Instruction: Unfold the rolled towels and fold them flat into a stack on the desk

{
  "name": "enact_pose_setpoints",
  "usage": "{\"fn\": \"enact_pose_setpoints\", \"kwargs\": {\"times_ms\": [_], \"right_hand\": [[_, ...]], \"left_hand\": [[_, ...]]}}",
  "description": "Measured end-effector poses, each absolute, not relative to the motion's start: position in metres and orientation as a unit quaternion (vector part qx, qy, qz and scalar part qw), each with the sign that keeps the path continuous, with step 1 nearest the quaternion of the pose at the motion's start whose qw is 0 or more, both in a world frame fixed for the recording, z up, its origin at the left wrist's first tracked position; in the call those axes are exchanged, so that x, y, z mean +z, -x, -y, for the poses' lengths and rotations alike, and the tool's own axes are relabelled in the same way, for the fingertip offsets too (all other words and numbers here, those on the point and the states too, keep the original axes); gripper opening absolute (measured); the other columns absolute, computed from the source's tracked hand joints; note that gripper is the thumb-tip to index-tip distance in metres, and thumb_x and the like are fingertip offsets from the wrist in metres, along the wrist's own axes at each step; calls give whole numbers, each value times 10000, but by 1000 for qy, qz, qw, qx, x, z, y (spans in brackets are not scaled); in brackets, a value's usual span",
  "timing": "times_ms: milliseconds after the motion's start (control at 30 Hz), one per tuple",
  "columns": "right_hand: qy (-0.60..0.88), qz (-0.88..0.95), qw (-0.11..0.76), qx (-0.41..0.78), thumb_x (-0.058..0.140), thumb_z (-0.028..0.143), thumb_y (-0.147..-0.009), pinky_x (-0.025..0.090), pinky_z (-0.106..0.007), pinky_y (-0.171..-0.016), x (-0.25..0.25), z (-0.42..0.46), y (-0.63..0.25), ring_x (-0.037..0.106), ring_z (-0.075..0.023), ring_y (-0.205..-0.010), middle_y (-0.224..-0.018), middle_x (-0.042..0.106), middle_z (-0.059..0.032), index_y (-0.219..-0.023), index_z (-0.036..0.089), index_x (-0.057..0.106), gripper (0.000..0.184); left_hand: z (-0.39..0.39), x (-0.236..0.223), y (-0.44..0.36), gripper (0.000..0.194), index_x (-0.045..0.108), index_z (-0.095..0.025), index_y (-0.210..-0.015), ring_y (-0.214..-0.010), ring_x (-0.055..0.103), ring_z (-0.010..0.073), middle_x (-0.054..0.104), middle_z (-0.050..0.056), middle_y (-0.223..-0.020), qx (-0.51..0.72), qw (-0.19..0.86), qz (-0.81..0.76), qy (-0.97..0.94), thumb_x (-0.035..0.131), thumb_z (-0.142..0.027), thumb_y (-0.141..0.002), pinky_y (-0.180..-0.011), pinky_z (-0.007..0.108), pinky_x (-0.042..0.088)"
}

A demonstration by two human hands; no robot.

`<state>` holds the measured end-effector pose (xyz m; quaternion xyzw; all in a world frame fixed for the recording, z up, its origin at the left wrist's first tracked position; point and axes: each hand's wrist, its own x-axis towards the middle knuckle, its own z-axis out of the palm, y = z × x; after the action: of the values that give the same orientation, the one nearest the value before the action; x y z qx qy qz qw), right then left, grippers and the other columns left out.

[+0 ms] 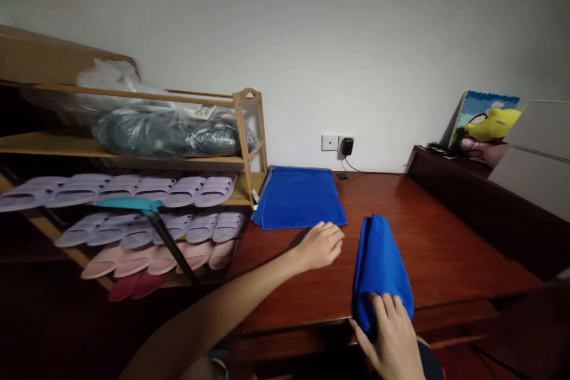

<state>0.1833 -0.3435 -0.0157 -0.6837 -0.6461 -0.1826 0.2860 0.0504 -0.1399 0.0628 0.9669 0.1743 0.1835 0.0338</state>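
A folded blue fabric piece (382, 261), long and narrow, lies on the table near its front edge. My right hand (392, 332) is closed on its near end, with fingers on top and the thumb at the left side. My left hand (321, 244) hovers over or rests on the table left of this fabric, its fingers curled in and nothing visible in them. Just beyond it, a flat stack of blue fabric (303, 196) lies at the table's back left, with a small white tag at its left edge.
The reddish-brown wooden table (427, 231) meets the wall, where a black plug adapter (347, 146) trails a cord. Left stands a wooden rack (247, 148) with several lilac slippers (182, 190) and plastic-wrapped items. A teal-topped handle (133, 205) rises before it. A raised ledge (463, 208) borders the right.
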Motion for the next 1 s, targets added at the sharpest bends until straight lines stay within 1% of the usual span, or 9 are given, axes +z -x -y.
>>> {"fn": "enact_pose_setpoints", "kwargs": {"times_ms": [133, 233, 333, 433, 533, 667, 767, 867, 1000], "right_hand": [[658, 663, 325, -149, 520, 392, -810, 459, -491, -731, -23, 340, -170, 543, -312, -826, -887, 570, -89, -1129, 286, 447, 344], [646, 661, 370, -96, 539, 395, -814, 492, -480, -711, -18, 339, -150, 567, -293, -803, -893, 583, -84, -1177, 314, 431, 388], [595, 701, 394, 12, 583, 443, -804, 518, -433, -774, 1, 344, -143, 597, -275, -903, -1012, 607, -86, -1255, 322, 416, 496], [548, 733, 384, 122, 537, 407, -853, 487, -360, -902, 24, 347, -169, 572, -232, -1071, -1189, 591, -57, -1273, 314, 452, 439], [580, 712, 379, 112, 398, 304, -923, 401, -369, -1010, 38, 330, -222, 500, -196, -1184, -1269, 555, -37, -1251, 306, 506, 346], [613, 748, 251, 39, 271, 224, -913, 262, -442, -1083, 37, 283, -281, 317, -199, -1339, -1423, 410, -55, -1368, 261, 420, 479], [633, 758, 154, 21, 281, 161, -836, 212, -463, -1081, 33, 258, -297, 228, -201, -1377, -1477, 318, -65, -1432, 244, 322, 603], [632, 767, 107, 30, 377, 162, -740, 165, -484, -1078, 35, 255, -297, 273, -221, -1345, -1452, 350, -78, -1434, 241, 307, 702], [609, 786, 97, 33, 435, 128, -645, 145, -485, -1062, 40, 266, -289, 366, -230, -1251, -1366, 439, -81, -1412, 244, 322, 784]], "left_hand": [[166, 54, -69, 340, 583, -233, -1117, -904, 624, 234, 672, 59, -964, 157, 156, -234, -947, 355, -401, -929, -788, 348, 466], [178, 52, -76, 553, 484, -241, -1263, -939, 634, 287, 648, 96, -1087, 108, 207, -279, -931, 353, -609, -872, -760, 390, 485], [187, 58, -73, 786, 387, -210, -1365, -1095, 555, 365, 555, 160, -1246, 71, 175, -277, -942, 479, -691, -750, -849, 464, 455], [199, 66, -55, 873, 281, -177, -1436, -1160, 489, 385, 520, 191, -1274, 52, 129, -264, -954, 567, -602, -728, -903, 502, 416], [216, 66, -31, 853, 258, -217, -1450, -1188, 449, 397, 461, 185, -1346, 43, 86, -273, -957, 578, -570, -742, -922, 531, 388], [232, 57, -5, 780, 296, -249, -1435, -1144, 472, 379, 483, 164, -1322, 43, 39, -270, -961, 558, -564, -771, -931, 520, 375], [229, 53, 8, 703, 288, -242, -1441, -1072, 512, 336, 538, 142, -1242, 39, 29, -263, -963, 537, -435, -812, -900, 469, 407], [217, 52, 24, 698, 284, -247, -1443, -1083, 504, 315, 531, 121, -1258, 37, 11, -277, -960, 525, -269, -789, -919, 444, 401], [200, 56, 49, 776, 260, -278, -1450, -1147, 472, 291, 454, 92, -1360, 36, 12, -296, -954, 490, -121, -726, -969, 437, 372]]}}
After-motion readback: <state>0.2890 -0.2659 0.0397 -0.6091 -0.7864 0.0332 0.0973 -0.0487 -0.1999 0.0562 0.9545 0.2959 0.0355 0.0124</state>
